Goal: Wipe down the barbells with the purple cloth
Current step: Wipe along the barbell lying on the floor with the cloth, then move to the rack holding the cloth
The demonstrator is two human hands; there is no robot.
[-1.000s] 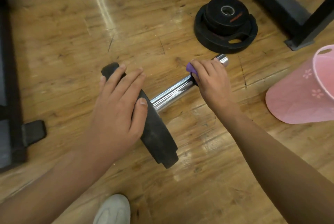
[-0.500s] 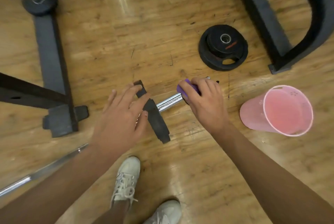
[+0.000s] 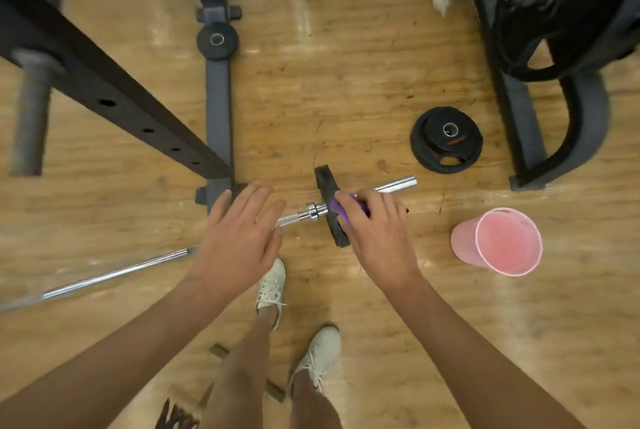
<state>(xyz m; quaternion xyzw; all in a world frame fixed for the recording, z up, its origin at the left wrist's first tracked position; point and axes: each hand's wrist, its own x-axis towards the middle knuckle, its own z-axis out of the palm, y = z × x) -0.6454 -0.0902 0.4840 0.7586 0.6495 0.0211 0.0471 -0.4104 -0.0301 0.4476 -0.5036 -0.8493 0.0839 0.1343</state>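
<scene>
The bare left forearm [image 3: 121, 342] and right forearm [image 3: 467, 342] reached forward and down from the lower corners, converging toward the middle. The left hand [image 3: 239, 238] lay palm down, fingers straight and slightly spread, thumb out to the right, holding nothing. The right hand [image 3: 377, 231] was back-up too, fingers curled downward, gripping the purple cloth [image 3: 338, 209], wrist nearly straight.

The barbell [image 3: 394, 184] is polished chrome metal, bright and mirror-smooth along shaft and sleeve. The plate [image 3: 337, 238] on it is matt black and looks rubbery. The purple cloth [image 3: 339, 210] looks soft and dull. The floor [image 3: 346, 82] is varnished wood, glossy in patches, scuffed and scratched. The pink bucket [image 3: 464, 245] is smooth plastic; the rack frame [image 3: 218, 109] is matt dark metal.
</scene>
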